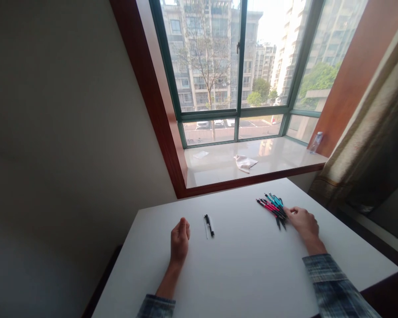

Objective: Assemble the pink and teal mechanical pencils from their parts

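My left hand (180, 240) is closed in a fist on the white table (245, 269), with nothing showing in it. Just to its right lie a black pen (209, 225) and a thin white pen refill (206, 229), apart from the hand. Over on the right, a loose pile of several pens (272, 206) in pink, turquoise and black points different ways. My right hand (303, 222) is at the right side of this pile, its fingers curled and pinched at the pens' ends. The fingertips are partly hidden, and which pen they grip is unclear.
Behind the table is a window sill (215, 170) with a crumpled cloth (245, 163), a flat white paper (200, 154) and a clear bottle (315, 142). A curtain (358, 128) hangs at the right. A wall (69, 110) stands on the left.
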A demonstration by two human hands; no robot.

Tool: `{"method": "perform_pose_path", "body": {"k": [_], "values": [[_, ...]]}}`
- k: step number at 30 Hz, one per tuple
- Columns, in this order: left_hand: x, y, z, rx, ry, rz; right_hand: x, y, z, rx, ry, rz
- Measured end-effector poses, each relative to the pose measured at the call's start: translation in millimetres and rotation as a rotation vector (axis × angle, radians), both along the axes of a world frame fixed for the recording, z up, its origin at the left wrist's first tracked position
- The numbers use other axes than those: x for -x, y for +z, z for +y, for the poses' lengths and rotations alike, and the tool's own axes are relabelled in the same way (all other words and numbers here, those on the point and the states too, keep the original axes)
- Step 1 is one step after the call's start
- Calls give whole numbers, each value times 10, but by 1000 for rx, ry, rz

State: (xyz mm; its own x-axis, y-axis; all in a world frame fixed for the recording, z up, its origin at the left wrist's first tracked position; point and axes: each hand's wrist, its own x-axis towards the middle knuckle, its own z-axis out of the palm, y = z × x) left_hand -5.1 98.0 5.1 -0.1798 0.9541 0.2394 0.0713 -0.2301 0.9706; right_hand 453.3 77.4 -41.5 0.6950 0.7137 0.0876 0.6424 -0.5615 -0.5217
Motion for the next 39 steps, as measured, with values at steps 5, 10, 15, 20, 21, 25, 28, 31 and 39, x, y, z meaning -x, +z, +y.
{"method": "perform_pose_path", "body": {"k": [5, 10, 15, 20, 21, 25, 28, 31, 39], "values": [[-29, 29, -34, 7, 13, 170, 3, 52, -19, -185, -6, 34], [-74, 52, -97, -49, 12, 319, 310, 285, 0, -611, -1, 78], [-101, 105, -170, -108, -9, 444, 868, 501, 81, -734, 476, 533], [-135, 145, -226, -126, -36, 457, 1466, 640, 218, -729, 649, 936], [-154, 147, -240, -122, -61, 461, 1615, 654, 244, -663, 723, 941], [-261, 139, -288, -116, -179, 490, 2225, 644, 299, -519, 975, 1037], [-314, 133, -294, -120, -225, 491, 2535, 586, 283, -490, 1066, 1109], [-312, 143, -287, -100, -240, 466, 2645, 522, 240, -488, 1053, 1181], [-378, 124, -324, -73, -275, 467, 2641, 418, 179, -502, 946, 1183]]}}
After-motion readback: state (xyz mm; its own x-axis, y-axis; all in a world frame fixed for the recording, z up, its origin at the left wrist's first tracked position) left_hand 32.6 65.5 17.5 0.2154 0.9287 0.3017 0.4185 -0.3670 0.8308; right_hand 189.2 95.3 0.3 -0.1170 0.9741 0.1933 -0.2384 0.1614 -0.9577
